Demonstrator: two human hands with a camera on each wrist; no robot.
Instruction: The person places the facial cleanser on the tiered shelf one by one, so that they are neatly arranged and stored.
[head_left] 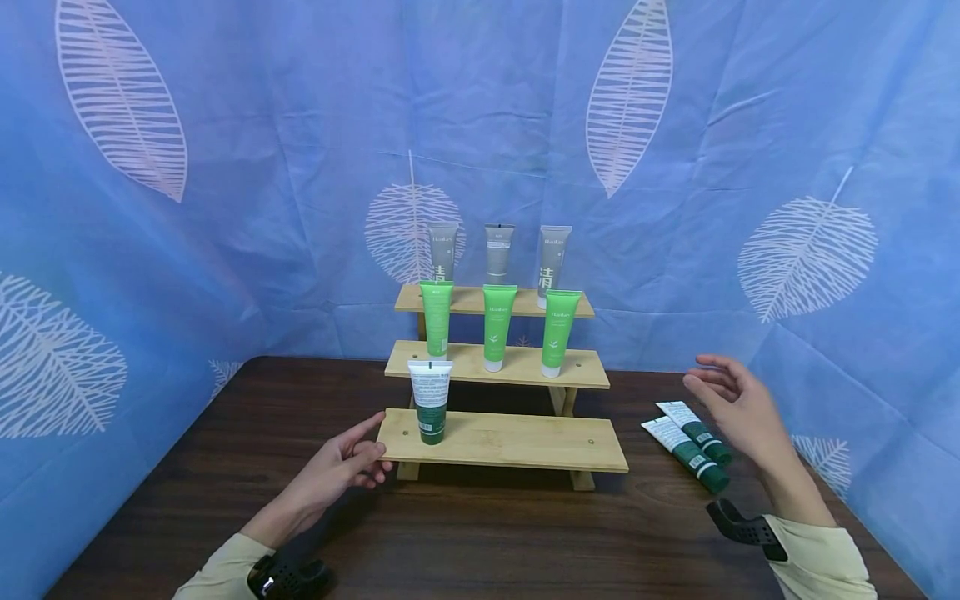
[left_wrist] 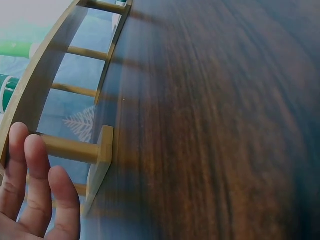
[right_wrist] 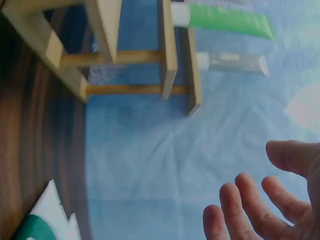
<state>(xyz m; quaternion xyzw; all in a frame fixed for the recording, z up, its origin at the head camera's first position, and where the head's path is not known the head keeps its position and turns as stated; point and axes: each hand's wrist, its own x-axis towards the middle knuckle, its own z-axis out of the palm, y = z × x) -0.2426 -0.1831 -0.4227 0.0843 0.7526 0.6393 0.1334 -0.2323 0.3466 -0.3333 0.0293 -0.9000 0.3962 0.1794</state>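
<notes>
A three-step wooden display stand stands on the dark table. My left hand pinches the left end of its lowest shelf. In the left wrist view, fingertips touch the underside of that shelf. One white-and-dark-green squeeze tube stands cap-down near that shelf's left end. To the right of the stand, two similar tubes lie side by side on the table, the nearer tube in front of the farther tube. My right hand hovers beside and above them, fingers loosely bent, holding nothing.
Three bright green tubes, one being the middle tube, stand on the second shelf. Three grey tubes, including a right-hand one, stand on the top shelf. A blue leaf-patterned cloth hangs behind and around the table.
</notes>
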